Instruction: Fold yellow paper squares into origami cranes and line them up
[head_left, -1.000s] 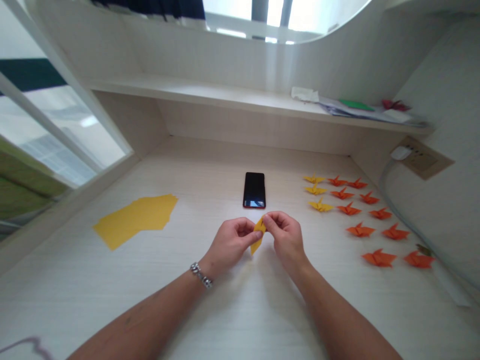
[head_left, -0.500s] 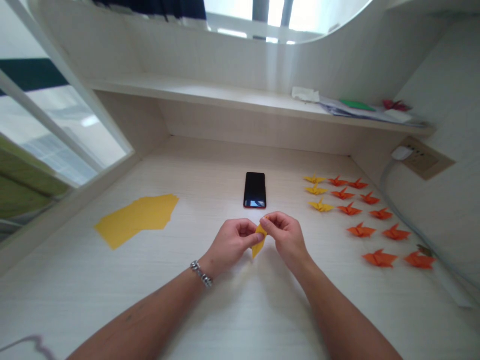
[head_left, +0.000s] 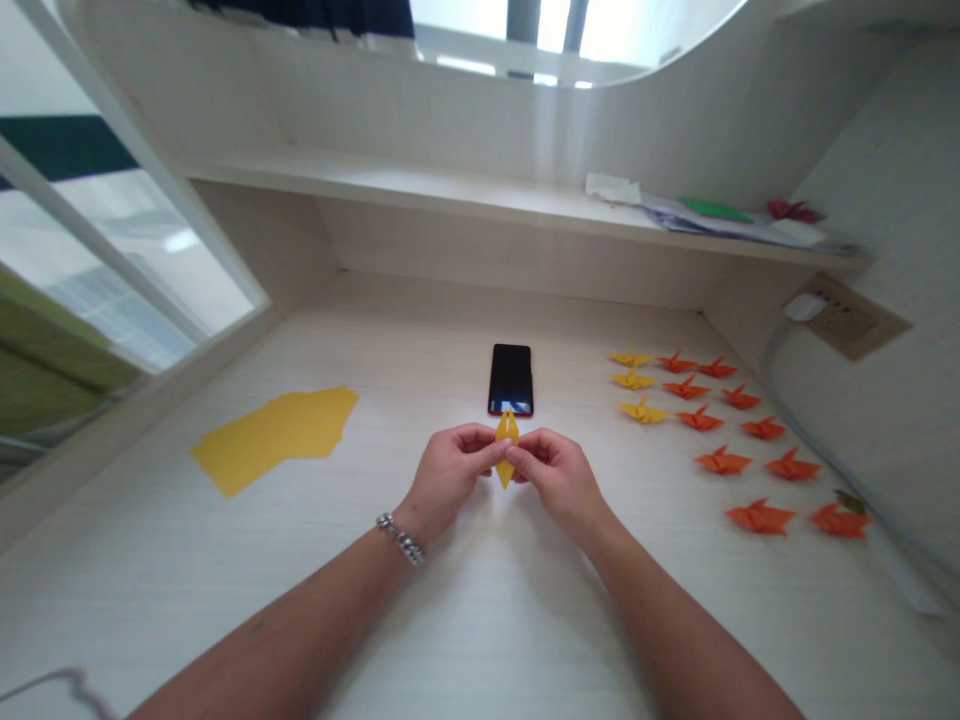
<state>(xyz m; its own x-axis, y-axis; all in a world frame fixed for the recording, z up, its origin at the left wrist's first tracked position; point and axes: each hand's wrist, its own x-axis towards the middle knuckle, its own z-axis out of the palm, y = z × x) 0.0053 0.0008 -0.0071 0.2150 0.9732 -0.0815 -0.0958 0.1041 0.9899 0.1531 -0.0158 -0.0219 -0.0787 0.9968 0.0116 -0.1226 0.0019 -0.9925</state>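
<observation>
Between my two hands is a small folded yellow paper (head_left: 507, 428), long and pointed, with two narrow points at its far end and one point toward me. My left hand (head_left: 454, 465) pinches its left edge between thumb and fingers. On the right edge, my right hand (head_left: 559, 468) pinches it the same way, the two thumbs almost meeting. The far tips of the paper overlap the near end of a black phone (head_left: 511, 378) lying on the desk. Fingers hide part of the paper's sides.
Fanned yellow paper sheets (head_left: 277, 435) lie at the left. To the right stand rows of folded cranes: yellow cranes (head_left: 643, 411) and several orange cranes (head_left: 723, 461). A grey cable (head_left: 799, 425) runs from a wall socket (head_left: 847, 315). A shelf (head_left: 450, 190) spans the back.
The yellow paper has turned upright, its split points now facing away from me. My right hand has moved down to its right edge, and my left hand has shifted slightly left.
</observation>
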